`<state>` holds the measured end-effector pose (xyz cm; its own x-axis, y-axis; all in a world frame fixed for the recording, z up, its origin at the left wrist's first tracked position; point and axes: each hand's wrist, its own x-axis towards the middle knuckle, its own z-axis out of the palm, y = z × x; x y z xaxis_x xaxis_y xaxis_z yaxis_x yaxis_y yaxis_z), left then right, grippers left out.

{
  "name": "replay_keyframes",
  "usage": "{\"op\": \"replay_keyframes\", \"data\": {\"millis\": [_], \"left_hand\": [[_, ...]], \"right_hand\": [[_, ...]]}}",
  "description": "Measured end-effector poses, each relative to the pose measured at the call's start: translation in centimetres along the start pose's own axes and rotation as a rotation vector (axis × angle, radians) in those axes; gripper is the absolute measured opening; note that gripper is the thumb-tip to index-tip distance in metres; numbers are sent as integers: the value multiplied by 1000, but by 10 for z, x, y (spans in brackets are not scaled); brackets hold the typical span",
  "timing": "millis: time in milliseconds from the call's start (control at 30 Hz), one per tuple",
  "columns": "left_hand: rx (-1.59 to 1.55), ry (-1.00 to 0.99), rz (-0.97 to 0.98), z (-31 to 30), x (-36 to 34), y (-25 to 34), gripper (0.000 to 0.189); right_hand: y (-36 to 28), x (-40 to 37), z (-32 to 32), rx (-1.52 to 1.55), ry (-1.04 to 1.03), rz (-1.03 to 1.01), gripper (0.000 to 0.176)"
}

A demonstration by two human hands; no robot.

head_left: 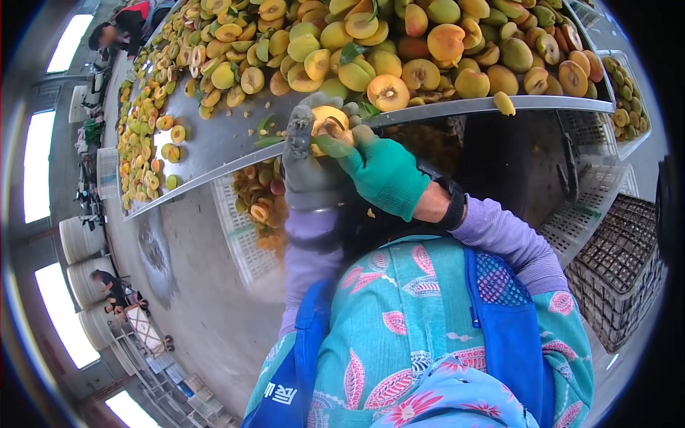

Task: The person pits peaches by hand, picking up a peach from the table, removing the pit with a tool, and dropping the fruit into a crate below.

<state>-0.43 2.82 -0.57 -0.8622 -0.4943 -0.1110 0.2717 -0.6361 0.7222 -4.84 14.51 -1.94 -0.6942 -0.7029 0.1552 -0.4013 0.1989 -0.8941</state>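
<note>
Fabric in teal with a pink leaf print, crossed by blue apron straps (510, 314), fills the bottom of the view: the person's own chest. Two lilac sleeves reach forward from it.

The left hand (308, 171) wears a grey glove, and its fingers are closed around a peach (330, 123) from the left. The right hand (385, 175) wears a green glove, and its fingers curl against the same peach from the right. The cut face of the fruit shows between them. The peach is held in the air just at the front edge of the counter (214, 146).

That counter is a sloping sheet of bare metal. On it lies a deep heap of peaches (399, 43), yellow, green and orange, many halved.

Below the counter's edge, to the left, a white slatted crate (242, 239) holds peach halves (258, 196). Stacked dark crates (617, 274) stand to the right.

At the far end of the counter, upper left, another person (123, 28) bends over the fruit.
</note>
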Motion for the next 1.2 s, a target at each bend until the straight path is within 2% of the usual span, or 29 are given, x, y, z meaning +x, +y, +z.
{"op": "replay_keyframes", "data": {"millis": [100,200,300,400,500,600,633,733,800,867,900,967,1000,1033,1067,1200], "left_hand": [[25,31,34,4,-4,0,41],[101,52,94,5,-5,-1,38],[67,4,84,6,-4,-2,32],[134,-8,110,8,-3,-3,26],[207,-99,189,12,-2,-4,22],[437,-109,325,13,-1,-8,31],[501,-126,193,7,0,1,31],[485,-157,47,3,2,10,31],[439,27,39,9,0,6,33],[381,204,25,15,-1,-1,36],[414,177,7,10,5,-2,42],[435,-74,-56,3,13,5,45],[445,-206,-82,2,17,7,46],[520,-311,41,2,15,5,53],[511,-316,24,4,14,3,53],[486,-316,-25,1,15,-2,54]], "right_hand": [[-10,0,-3,106,36,141,26],[-7,-3,-1,99,86,50,33],[-8,-4,-3,104,90,74,22],[-5,-6,-3,80,0,124,20],[4,-12,5,421,-116,138,20],[17,-3,-7,269,-122,63,31],[18,-2,-9,221,-125,39,35],[8,-10,-3,96,-133,152,37],[-4,-12,23,552,-22,291,37],[-27,-1,-6,1179,-301,715,36],[-28,0,-12,1198,-321,700,34],[-27,0,-22,1234,-370,662,30],[-25,0,-24,1387,-440,666,32],[-24,-2,-25,1544,-507,670,34],[-23,-4,-25,1706,-571,674,37],[-26,-1,-23,1420,-375,796,36]]}}
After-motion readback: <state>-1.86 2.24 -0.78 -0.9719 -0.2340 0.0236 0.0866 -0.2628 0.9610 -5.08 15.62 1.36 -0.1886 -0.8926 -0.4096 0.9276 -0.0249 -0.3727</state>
